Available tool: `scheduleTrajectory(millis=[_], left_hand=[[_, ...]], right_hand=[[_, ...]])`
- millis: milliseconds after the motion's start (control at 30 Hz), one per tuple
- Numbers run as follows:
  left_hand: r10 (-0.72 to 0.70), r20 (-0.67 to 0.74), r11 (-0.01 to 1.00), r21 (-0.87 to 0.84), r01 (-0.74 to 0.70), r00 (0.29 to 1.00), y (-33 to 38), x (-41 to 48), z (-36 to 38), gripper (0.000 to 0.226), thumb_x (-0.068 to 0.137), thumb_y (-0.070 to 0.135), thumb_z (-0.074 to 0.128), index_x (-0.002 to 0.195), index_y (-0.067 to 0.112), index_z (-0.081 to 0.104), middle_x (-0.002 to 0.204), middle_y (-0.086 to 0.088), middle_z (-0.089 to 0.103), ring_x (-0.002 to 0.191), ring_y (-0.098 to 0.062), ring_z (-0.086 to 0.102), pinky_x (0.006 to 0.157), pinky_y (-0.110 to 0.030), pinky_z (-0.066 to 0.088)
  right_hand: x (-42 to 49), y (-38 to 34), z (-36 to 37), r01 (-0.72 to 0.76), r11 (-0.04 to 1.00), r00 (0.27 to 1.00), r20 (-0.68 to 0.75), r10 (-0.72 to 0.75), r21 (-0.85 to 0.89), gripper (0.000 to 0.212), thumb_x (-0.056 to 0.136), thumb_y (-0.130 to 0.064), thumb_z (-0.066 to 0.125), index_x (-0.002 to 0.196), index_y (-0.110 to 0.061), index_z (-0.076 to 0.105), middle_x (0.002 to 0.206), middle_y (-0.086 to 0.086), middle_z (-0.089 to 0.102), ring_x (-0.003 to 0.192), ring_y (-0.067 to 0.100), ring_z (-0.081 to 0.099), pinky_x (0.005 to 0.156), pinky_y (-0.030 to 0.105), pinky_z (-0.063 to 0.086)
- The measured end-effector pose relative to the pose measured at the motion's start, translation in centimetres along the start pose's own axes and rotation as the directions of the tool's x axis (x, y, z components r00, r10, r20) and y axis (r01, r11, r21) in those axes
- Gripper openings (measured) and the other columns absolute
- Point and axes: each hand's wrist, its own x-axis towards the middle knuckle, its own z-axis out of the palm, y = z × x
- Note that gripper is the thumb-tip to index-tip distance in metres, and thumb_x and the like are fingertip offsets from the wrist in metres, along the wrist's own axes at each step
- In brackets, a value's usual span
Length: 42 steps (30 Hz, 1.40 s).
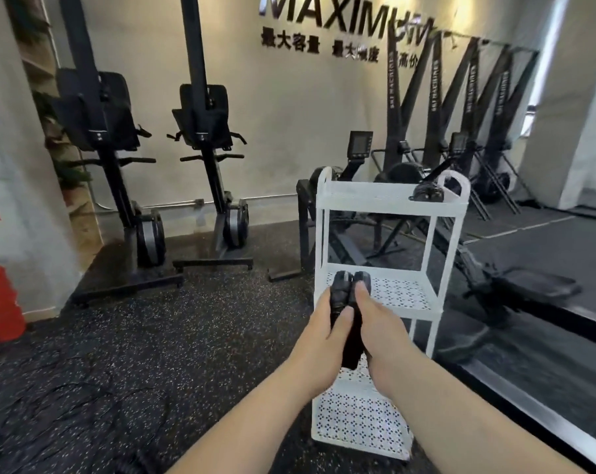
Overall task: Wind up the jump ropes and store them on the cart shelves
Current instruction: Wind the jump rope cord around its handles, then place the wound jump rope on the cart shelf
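The rope handles (351, 285), pointing forward, are gripped by left hand (319, 340) and right hand (380, 328); the cart shelf (402, 295) seems just beyond.

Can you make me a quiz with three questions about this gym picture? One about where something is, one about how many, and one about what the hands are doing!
1. Where on the white cart does the wound-up rope bundle lie?
A. Top shelf
B. Middle shelf
C. Bottom shelf

2. How many shelves does the cart have?
A. Two
B. Three
C. Five

3. What are the left hand and right hand doing?
A. Hanging loose at the sides
B. Gripping the black jump rope handles
C. Pushing the cart away

Answers:
1 A: the bundle sits at the right end of the top shelf.
2 B: a top, a middle and a bottom shelf all show.
3 B: both hands wrap round the two handles, held side by side in front of the cart.
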Motion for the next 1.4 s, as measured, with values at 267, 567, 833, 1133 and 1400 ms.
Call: scheduleTrajectory(millis=[267,567,833,1133,1400], left_hand=[[-0.064,0.016,0.982,-0.179,0.066,0.998,7.3,6.7,1.8,0.047,0.112,0.028,0.037,0.151,0.049,0.051,0.137,0.012,0.069,0.124,-0.009,0.064,0.106,-0.037,0.055],[0.004,-0.02,0.992,-0.125,-0.006,1.0,13.4,15.0,2.6,0.031,0.112,0.04,0.05,0.142,0.035,0.057,0.131,0.005,0.069,0.113,-0.013,0.067,0.086,-0.035,0.059],[0.171,-0.001,0.952,0.26,-0.165,0.985,14.6,20.8,2.7,0.037,0.116,0.033,0.034,0.147,0.027,0.054,0.145,0.004,0.061,0.135,-0.02,0.053,0.106,-0.032,0.04],[0.271,0.254,0.247,0.914,-0.322,0.928,9.9,25.2,1.7,0.084,0.101,0.034,0.058,0.169,0.016,0.011,0.173,-0.006,0.025,0.16,-0.028,0.02,0.131,-0.048,0.015],[0.286,0.26,0.174,0.932,-0.317,0.922,8.5,24.8,2.2,0.096,0.099,0.045,0.06,0.17,0.015,0.003,0.177,-0.005,0.012,0.164,-0.027,0.008,0.133,-0.051,0.004]], right_hand=[[2.2,-6.1,-3.4,0.438,0.815,0.895,0.096,-0.436,-0.379,0.063,0.111,-0.05,0.044,0.167,-0.037,0.018,0.154,-0.01,0.049,0.134,0.013,0.053,0.111,0.035,0.045],[7.6,-9.5,-6.0,0.568,0.226,0.693,0.312,-0.65,-0.792,0.085,0.107,-0.021,0.058,0.17,-0.03,0.002,0.175,-0.012,-0.017,0.157,0.022,0.031,0.115,0.038,0.047],[14.9,-15.6,-4.3,0.408,0.349,0.753,0.095,-0.651,-0.843,0.06,0.111,-0.025,0.046,0.164,-0.009,0.023,0.166,0.016,0.028,0.143,0.033,0.045,0.109,0.039,0.044],[20.1,-20.0,-2.4,0.158,-0.12,0.859,0.197,-0.473,-0.98,0.088,0.089,-0.002,0.076,0.158,0.001,0.021,0.152,0.026,0.032,0.129,0.04,0.055,0.105,0.043,0.049],[23.5,-22.3,-3.0,0.045,-0.329,0.941,0.151,-0.304,-0.943,0.038,0.105,-0.028,0.058,0.141,-0.015,0.057,0.138,0.011,0.06,0.131,0.036,0.053,0.109,0.054,0.044]])
